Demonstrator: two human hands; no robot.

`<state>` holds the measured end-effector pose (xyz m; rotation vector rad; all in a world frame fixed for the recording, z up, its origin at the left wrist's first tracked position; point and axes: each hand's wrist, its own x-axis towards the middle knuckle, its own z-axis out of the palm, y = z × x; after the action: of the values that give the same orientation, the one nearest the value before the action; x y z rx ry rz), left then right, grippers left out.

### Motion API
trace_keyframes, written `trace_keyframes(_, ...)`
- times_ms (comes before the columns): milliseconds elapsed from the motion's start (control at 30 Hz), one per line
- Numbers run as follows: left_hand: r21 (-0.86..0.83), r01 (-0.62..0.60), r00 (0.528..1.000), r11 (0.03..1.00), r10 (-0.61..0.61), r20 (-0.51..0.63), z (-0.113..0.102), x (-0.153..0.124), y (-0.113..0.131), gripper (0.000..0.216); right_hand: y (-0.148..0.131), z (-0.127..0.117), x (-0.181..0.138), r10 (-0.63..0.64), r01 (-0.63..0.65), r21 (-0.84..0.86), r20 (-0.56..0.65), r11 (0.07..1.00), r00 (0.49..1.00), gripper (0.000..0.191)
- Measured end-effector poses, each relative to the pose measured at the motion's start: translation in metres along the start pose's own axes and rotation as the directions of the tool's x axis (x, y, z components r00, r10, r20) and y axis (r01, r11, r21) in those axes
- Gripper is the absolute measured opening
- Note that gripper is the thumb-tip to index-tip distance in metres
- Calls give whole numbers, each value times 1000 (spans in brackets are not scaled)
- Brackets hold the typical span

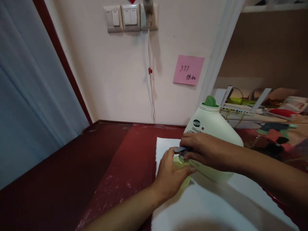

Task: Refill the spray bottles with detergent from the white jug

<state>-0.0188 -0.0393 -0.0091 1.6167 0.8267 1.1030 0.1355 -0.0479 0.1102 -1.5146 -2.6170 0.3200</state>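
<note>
My left hand point(170, 175) is wrapped round a small pale green bottle point(186, 183) standing on a white sheet point(207, 205). My right hand point(204, 150) pinches the dark pump head point(180, 150) at the top of that small bottle. Just behind my right hand stands a large white jug point(211, 123) with a green spout, a dark round label on its front. Most of the small bottle is hidden by my fingers.
The white sheet lies on a dark red tabletop point(115, 166). A pink sticky note point(188, 70), wall switches point(121, 17) and a hanging white cable point(151, 77) are on the wall. Cluttered shelf items point(264, 109) sit at the right. A blue curtain point(31, 96) hangs left.
</note>
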Motion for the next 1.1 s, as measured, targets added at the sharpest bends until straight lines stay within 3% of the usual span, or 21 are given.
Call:
trace_keyframes(133,25,34,996,999,-32,-86,5,5,6,29,-1,-1,-2,-6,6,14,-12,1000,1000,4)
trace_keyframes(267,59,11,995,998,-5,-96,6,8,7,23,-3,-2,-1,17,-16,14,-12,1000,1000,4)
trace_keyframes(433,113,-88,996,990,87,17,-2,12,4,16,-4,-2,0,19,-19,-4,-29,1000,999,2)
trace_keyframes(633,-71,-65,972,995,79,221,-13,16,3,19,-3,0,-1,6,-9,-51,-50,999,999,2)
trace_keyframes(700,-85,-26,979,996,43,201,-11,15,5,22,-2,1,-1,9,-12,-58,-63,998,998,3)
trace_keyframes(900,-79,21,1000,997,-22,-8,3,14,16,26,-4,0,-1,22,-27,-63,-67,998,997,7)
trace_keyframes(1033,-140,-10,1000,990,13,16,1,16,14,23,-6,-3,0,24,-27,-72,-49,997,999,8)
trace_keyframes(1100,-167,-10,995,986,26,95,-6,19,11,24,-6,-3,0,24,-27,-77,-45,997,999,8)
